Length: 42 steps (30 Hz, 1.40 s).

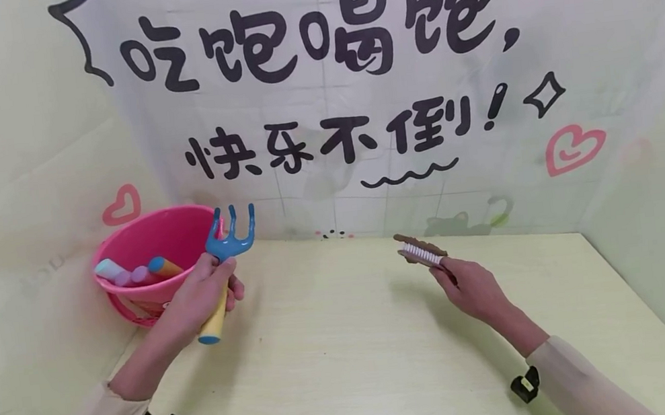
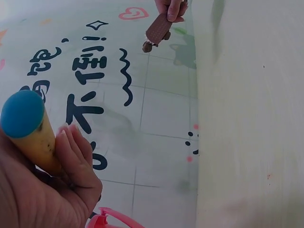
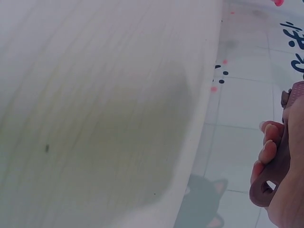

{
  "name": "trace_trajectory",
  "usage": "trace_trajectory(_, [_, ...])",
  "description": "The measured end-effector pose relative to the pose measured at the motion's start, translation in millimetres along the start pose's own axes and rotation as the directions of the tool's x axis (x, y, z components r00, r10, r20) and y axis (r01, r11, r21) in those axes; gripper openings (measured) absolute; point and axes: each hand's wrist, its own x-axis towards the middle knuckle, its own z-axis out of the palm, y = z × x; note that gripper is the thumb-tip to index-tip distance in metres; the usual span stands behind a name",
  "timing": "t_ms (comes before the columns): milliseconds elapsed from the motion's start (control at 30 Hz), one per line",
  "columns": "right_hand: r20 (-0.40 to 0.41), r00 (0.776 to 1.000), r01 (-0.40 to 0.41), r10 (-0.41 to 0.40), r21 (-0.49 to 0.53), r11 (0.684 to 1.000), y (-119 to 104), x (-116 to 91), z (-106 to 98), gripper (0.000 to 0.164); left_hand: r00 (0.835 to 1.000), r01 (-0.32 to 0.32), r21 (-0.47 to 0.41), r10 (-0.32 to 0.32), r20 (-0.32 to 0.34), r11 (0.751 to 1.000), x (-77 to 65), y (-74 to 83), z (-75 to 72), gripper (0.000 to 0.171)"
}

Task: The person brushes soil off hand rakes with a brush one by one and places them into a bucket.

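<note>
In the head view my left hand (image 1: pixel 207 288) grips a toy hand rake (image 1: pixel 230 244) by its yellow handle, just right of a pink bucket (image 1: pixel 159 236). The rake's three blue prongs point up, and its blue handle end (image 2: pixel 23 114) shows close up in the left wrist view. Over the table's right half, my right hand (image 1: pixel 473 289) holds a brown brush (image 1: pixel 424 252), raised above the surface with its white bristles showing. The right wrist view shows fingers curled round the brush handle (image 3: pixel 280 166), which has a hole at its end.
Several toy handles (image 1: pixel 165 266) in blue, purple and orange lie inside the bucket at the table's far left. A pale wooden table (image 1: pixel 334 342) spreads between the hands. Behind it hangs a white printed sheet (image 1: pixel 309 102), with more sheeting (image 1: pixel 660 200) along both sides.
</note>
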Motion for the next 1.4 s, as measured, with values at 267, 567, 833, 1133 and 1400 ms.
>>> trace_trajectory(267, [0.033,0.999,0.011,-0.013,0.056,0.998,-5,1,0,0.022,1.000,0.006,0.056,-0.004,-0.024,0.998,-4.2,8.2,-16.5,0.044])
trace_trajectory(567, [0.037,0.999,0.033,-0.037,0.122,0.992,-10,1,3,0.024,0.999,0.021,0.008,-0.021,-0.032,1.000,-0.1,12.3,-33.6,0.049])
trace_trajectory(833, [0.053,0.998,0.026,-0.035,0.157,0.987,-12,2,3,0.024,0.998,0.036,0.040,-0.034,-0.045,0.999,2.8,13.7,-47.8,0.049])
trace_trajectory(1133, [0.099,0.994,0.018,-0.040,0.209,0.978,-16,1,2,0.022,0.997,0.042,0.090,-0.037,-0.062,0.995,3.5,16.0,-57.5,0.047])
trace_trajectory(1400, [0.112,0.993,0.016,-0.040,0.203,0.979,-18,1,1,0.020,0.997,0.055,0.106,-0.050,-0.050,0.993,3.7,15.5,-62.7,0.047])
